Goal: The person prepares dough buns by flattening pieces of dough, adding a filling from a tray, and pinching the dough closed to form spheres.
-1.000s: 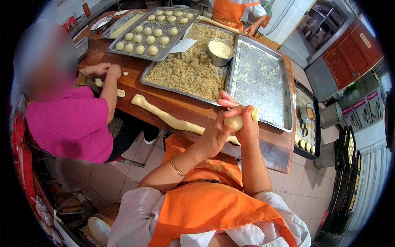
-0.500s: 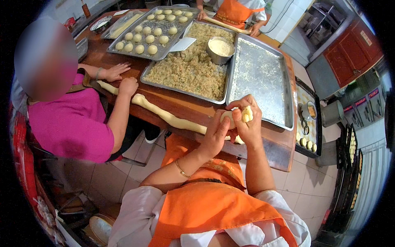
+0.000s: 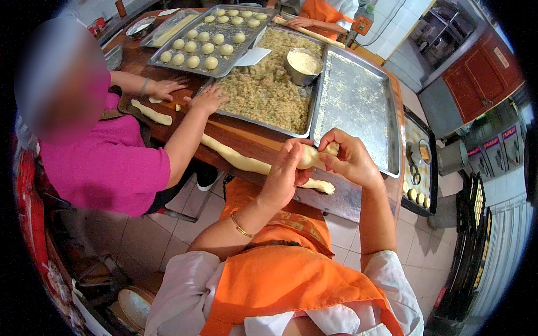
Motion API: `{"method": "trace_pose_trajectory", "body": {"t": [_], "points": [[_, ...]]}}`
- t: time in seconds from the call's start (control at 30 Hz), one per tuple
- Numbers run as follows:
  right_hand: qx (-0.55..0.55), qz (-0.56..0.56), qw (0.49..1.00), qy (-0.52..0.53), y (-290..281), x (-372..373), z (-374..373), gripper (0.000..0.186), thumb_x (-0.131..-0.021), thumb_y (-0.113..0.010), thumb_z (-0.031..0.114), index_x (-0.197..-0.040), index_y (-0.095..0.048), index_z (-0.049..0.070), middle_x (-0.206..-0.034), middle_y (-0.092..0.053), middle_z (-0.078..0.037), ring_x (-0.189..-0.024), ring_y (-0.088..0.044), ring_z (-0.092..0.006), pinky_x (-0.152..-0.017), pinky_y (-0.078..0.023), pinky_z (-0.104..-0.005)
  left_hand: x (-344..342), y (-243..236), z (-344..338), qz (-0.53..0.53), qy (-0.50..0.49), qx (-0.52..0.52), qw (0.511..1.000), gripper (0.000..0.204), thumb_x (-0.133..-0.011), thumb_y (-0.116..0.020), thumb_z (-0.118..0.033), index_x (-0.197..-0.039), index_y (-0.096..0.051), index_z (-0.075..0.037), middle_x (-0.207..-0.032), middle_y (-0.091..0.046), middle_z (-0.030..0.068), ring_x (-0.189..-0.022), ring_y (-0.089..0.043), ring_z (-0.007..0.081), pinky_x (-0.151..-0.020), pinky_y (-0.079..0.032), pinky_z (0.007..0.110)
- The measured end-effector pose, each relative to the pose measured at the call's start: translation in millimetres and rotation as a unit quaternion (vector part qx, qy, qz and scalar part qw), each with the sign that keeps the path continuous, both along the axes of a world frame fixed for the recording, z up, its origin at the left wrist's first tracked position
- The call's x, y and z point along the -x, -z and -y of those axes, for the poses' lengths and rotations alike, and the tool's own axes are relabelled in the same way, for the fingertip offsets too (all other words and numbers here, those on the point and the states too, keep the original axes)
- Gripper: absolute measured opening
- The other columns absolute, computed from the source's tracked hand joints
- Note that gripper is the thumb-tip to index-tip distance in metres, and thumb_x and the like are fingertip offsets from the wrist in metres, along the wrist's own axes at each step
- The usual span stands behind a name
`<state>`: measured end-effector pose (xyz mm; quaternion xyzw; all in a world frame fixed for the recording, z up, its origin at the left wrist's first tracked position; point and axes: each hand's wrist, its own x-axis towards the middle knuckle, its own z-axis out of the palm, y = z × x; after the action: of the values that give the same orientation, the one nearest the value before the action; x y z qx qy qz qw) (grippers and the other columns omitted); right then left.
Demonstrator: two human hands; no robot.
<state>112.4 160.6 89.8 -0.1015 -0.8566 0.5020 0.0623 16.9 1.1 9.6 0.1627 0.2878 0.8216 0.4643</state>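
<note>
One dough piece point(image 3: 309, 158) just in front of filling tray point(image 3: 269, 127), left hand point(image 3: 284, 173) half-curled round it, right hand point(image 3: 354, 159) pinching its end, one bowl point(image 3: 303, 77) in filling tray, twenty dough balls point(image 3: 208, 48) left of it.

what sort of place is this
Probably a bakery or pastry kitchen: rows of dough balls on a metal tray, a long dough rope along the table, and a spread of crumbly mixture.

you hold a pale, smooth, rounded dough lump point(image 3: 307, 158) between your left hand point(image 3: 283, 175) and your right hand point(image 3: 355, 161). its right end narrows into a knobbly nub point(image 3: 332, 149), pinched by your right hand.
</note>
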Motion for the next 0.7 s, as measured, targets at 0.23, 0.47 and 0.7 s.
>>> {"method": "trace_pose_trajectory", "body": {"t": [0.23,0.47,0.7], "points": [[-0.111,-0.028,0.993,0.005,-16,0,6,0.014,-0.085,-0.07,0.001,-0.097,-0.062,0.004,-0.085,-0.061,0.001,-0.074,-0.055,-0.0056,-0.059,-0.045,-0.023,7,-8,9,0.023,0.059,-0.044,0.997,0.039,-0.108,-0.043,-0.04,-0.129,-0.052,-0.008,-0.099,-0.06,0.0039,-0.071,-0.054,0.0111,-0.059,-0.043,0.024],[-0.173,-0.057,0.983,-0.027,-19,2,9,0.015,-0.082,-0.071,0.001,-0.094,-0.064,0.005,-0.082,-0.064,-0.003,-0.074,-0.059,-0.0111,-0.061,-0.047,-0.0277,9,9,-5,0.042,0.06,-0.039,0.997,0.035,-0.11,-0.04,-0.034,-0.128,-0.05,-0.005,-0.1,-0.06,0.0057,-0.07,-0.054,0.0117,-0.06,-0.045,0.025],[-0.215,-0.09,0.972,-0.04,-19,0,10,0.017,-0.08,-0.071,0.0,-0.094,-0.063,0.005,-0.083,-0.064,-0.007,-0.074,-0.064,-0.0197,-0.061,-0.049,-0.0309,13,12,2,-0.194,0.023,0.019,0.981,0.042,-0.111,-0.034,-0.042,-0.115,-0.054,-0.006,-0.087,-0.058,0.0032,-0.074,-0.053,0.0127,-0.065,-0.046,0.029]]}}
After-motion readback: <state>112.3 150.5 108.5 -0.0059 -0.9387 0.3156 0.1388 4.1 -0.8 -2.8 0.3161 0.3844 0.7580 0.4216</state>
